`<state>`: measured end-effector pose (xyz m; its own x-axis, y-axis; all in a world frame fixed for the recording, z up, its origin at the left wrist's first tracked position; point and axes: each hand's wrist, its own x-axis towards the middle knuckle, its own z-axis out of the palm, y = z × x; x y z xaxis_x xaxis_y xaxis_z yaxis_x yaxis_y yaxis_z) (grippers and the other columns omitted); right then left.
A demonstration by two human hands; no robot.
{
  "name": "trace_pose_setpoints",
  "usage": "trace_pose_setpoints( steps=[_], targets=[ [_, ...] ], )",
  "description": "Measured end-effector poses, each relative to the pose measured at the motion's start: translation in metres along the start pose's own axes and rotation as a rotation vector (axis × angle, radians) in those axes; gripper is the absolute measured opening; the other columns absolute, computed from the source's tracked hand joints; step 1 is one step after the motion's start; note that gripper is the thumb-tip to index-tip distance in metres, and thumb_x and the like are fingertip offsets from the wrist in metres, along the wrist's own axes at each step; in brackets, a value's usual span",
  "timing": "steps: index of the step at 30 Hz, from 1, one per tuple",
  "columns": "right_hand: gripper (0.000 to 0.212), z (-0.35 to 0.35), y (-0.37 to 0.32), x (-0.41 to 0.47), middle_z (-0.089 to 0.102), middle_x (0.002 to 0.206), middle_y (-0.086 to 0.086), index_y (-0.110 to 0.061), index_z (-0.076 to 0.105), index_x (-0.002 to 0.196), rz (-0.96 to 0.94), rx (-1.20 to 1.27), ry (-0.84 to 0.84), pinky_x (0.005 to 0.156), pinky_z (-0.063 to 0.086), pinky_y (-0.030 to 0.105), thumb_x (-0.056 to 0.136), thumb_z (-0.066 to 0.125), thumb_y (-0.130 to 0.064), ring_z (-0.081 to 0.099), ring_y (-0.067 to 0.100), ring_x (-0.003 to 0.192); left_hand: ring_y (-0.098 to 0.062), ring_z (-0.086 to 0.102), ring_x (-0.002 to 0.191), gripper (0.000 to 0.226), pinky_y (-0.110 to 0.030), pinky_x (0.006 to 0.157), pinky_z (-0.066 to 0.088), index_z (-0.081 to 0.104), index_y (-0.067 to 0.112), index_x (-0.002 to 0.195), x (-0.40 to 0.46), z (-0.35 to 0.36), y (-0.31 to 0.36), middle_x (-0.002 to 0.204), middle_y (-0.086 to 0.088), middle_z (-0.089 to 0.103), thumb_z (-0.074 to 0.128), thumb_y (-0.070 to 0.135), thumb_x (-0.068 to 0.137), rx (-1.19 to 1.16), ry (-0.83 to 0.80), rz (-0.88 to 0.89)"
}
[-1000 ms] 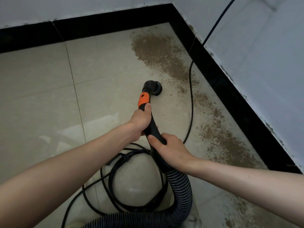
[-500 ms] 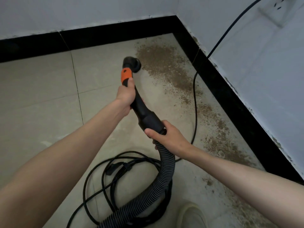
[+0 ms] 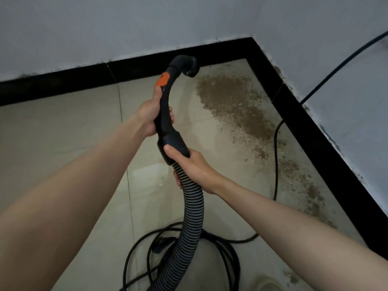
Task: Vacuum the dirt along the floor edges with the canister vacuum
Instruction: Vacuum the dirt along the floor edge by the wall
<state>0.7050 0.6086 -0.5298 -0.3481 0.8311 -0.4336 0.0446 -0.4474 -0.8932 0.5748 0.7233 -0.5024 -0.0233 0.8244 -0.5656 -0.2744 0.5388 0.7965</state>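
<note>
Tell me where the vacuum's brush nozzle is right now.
In the head view the brush nozzle is upper centre, raised near the black baseboard, just left of the dirt patch by the corner.

I see my left hand (image 3: 151, 111) gripping the black handle (image 3: 164, 114) below its orange button (image 3: 162, 80), my right hand (image 3: 190, 166) holding the cuff above the ribbed hose (image 3: 192, 215). The brush nozzle (image 3: 189, 67) sits mid-frame near the corner, beside brown dirt (image 3: 237, 103) on the floor (image 3: 63, 133).
</note>
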Motion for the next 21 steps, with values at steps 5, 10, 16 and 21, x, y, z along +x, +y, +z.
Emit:
trace_pose_setpoints(
  steps=[5, 10, 16, 21],
  targets=[
    [0.042, -0.012, -0.011, 0.012, 0.057, 0.050, 0.001, -0.011, 0.053, 0.088, 0.013, 0.034, -0.115, 0.044, 0.046, 0.024, 0.091, 0.061, -0.052, 0.054, 0.015, 0.042, -0.017, 0.049, 0.053, 0.052, -0.026, 0.048, 0.049, 0.046, 0.004, 0.105, -0.003, 0.003, 0.015, 0.069, -0.006, 0.047, 0.042, 0.056, 0.095, 0.121, 0.143, -0.006],
    [0.049, -0.017, -0.027, 0.016, 0.061, 0.066, 0.007, -0.009, 0.053, 0.098, 0.042, 0.093, -0.230, 0.053, 0.053, 0.028, 0.092, 0.055, -0.058, 0.061, 0.017, 0.052, -0.018, 0.047, 0.053, 0.034, -0.030, 0.050, 0.047, 0.044, 0.010, 0.095, -0.018, 0.019, 0.034, 0.069, -0.006, 0.044, 0.045, 0.044, 0.099, 0.210, 0.242, 0.093],
    [0.047, -0.022, -0.065, 0.009, 0.061, 0.078, 0.008, -0.012, 0.051, 0.106, -0.073, 0.172, -0.189, 0.054, 0.054, 0.026, 0.093, 0.055, -0.056, 0.062, 0.014, 0.054, -0.017, 0.048, 0.049, 0.030, -0.026, 0.045, 0.048, 0.045, 0.011, 0.094, -0.036, 0.057, 0.082, 0.070, -0.007, 0.047, 0.047, 0.041, 0.099, 0.321, 0.245, 0.205],
    [0.048, -0.039, -0.112, 0.015, 0.059, 0.073, 0.009, -0.008, 0.054, 0.101, -0.161, 0.151, -0.088, 0.050, 0.051, 0.028, 0.094, 0.053, -0.056, 0.058, 0.017, 0.052, -0.019, 0.049, 0.054, 0.032, -0.027, 0.047, 0.049, 0.045, 0.010, 0.092, -0.036, 0.085, 0.128, 0.073, -0.008, 0.047, 0.048, 0.041, 0.098, 0.316, 0.259, 0.259]
  ],
)
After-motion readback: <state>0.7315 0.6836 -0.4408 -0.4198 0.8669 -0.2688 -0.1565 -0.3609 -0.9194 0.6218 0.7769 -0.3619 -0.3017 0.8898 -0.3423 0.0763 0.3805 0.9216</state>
